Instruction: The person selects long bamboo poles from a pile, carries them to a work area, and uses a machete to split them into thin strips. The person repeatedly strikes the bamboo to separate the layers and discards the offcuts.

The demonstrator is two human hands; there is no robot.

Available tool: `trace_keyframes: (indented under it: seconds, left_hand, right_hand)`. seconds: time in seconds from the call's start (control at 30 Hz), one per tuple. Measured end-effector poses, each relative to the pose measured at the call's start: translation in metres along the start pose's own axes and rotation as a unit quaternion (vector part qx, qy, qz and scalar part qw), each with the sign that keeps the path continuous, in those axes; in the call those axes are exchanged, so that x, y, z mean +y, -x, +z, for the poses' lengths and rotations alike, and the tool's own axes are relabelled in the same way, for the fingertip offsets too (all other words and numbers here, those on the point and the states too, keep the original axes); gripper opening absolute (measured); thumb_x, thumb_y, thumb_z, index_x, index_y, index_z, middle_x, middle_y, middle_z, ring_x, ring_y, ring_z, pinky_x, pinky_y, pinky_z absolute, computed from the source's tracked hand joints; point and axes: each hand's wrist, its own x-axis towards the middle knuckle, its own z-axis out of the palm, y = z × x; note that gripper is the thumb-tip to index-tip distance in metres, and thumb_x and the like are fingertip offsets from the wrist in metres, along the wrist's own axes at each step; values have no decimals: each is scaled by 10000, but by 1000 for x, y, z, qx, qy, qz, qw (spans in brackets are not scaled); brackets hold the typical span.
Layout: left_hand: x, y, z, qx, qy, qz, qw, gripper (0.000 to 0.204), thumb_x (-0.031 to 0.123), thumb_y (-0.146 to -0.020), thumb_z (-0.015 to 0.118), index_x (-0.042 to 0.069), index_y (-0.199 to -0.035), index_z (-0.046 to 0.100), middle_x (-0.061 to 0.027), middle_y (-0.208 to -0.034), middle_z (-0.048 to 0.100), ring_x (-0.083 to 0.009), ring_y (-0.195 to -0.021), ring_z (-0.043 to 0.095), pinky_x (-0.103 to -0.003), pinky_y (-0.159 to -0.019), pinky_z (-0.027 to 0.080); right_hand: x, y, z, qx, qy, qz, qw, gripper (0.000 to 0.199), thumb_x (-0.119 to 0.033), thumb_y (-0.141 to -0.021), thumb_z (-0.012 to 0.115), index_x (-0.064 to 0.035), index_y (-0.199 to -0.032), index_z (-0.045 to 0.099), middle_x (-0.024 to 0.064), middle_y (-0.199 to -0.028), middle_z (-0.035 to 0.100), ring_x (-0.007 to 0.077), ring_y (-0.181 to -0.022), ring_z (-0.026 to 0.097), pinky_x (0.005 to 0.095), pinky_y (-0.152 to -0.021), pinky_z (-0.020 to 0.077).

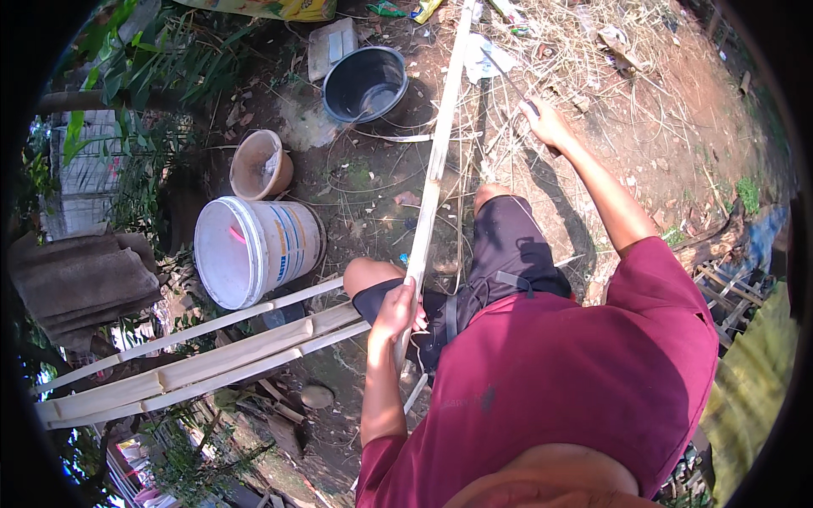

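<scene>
A long pale bamboo strip [437, 157] runs upright through the view, from the top edge down past my lap. My left hand [395, 311] is closed round its lower part, beside my left knee. Off to the strip's right, my right hand [546, 124] is wrapped round the handle of a knife [511, 82]. Its narrow dark blade points up and left toward the bamboo, apart from my left hand. More split bamboo strips [212, 364] extend leftward from my left leg.
A white bucket [292, 241] lies tipped on its side at left, near a brown pot [273, 173] and a black basin [389, 80]. Thin bamboo shavings [644, 93] litter the ground at upper right. A brown folded sheet [85, 284] hangs at far left.
</scene>
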Motion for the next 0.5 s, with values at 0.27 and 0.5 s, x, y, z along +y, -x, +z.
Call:
trace_keyframes:
  seconds: [0.27, 0.5]
  left_hand:
    - [7, -38, 9, 63, -63, -9, 996, 611, 542, -1054, 377, 19, -799, 563, -67, -546, 533, -149, -389, 493, -294, -368, 424]
    - [-6, -14, 12, 67, -110, 32, 991, 619, 500, -1071, 370, 0, -762, 564, -60, -519, 528, -145, -385, 502, -290, -385, 425]
  right_hand:
    - [-62, 133, 43, -227, 67, -370, 898, 423, -421, -968, 593, -134, -1279, 592, 209, -946, 713, 426, -881, 693, 501, -746, 568]
    - [-46, 86, 38, -238, 71, -299, 922, 437, -460, -979, 564, -181, -1314, 585, 200, -853, 706, 441, -801, 692, 503, -729, 569]
